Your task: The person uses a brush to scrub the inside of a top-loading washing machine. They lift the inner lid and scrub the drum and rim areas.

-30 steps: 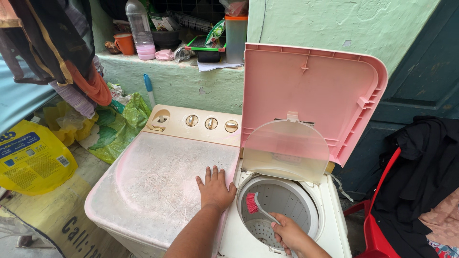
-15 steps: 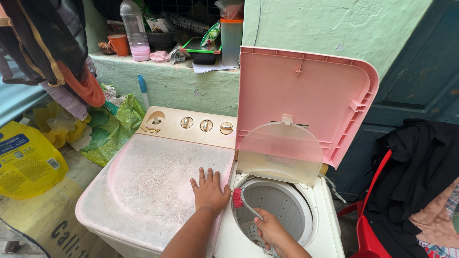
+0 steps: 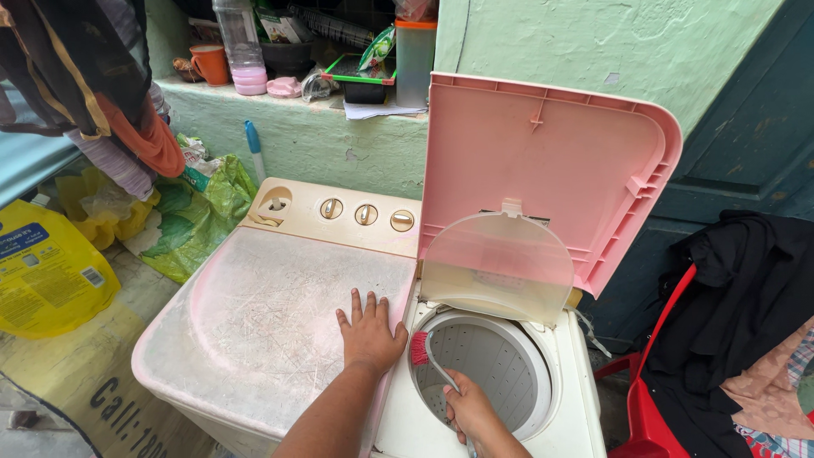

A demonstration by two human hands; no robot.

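A twin-tub washing machine [image 3: 339,212] stands in front of me. My left hand [image 3: 370,331] lies flat, fingers spread, on its scratched translucent left lid [image 3: 254,322]. My right hand [image 3: 471,414] grips the grey handle of a small brush with red bristles [image 3: 421,348], whose head rests at the left rim of the open round spin tub [image 3: 487,373]. The pink right lid [image 3: 543,170] stands raised, with a clear inner cover [image 3: 496,267] tilted up below it.
A green wall ledge [image 3: 280,93] carries a bottle, a cup, jars and packets. Clothes hang at the upper left [image 3: 93,93]. A yellow bag [image 3: 42,271] and green bags [image 3: 195,212] lie left. A red chair with dark clothes [image 3: 729,322] stands right.
The brush head moved from inside the tub up to its left rim near my left hand. My left hand stayed on the lid. The view shifted slightly.
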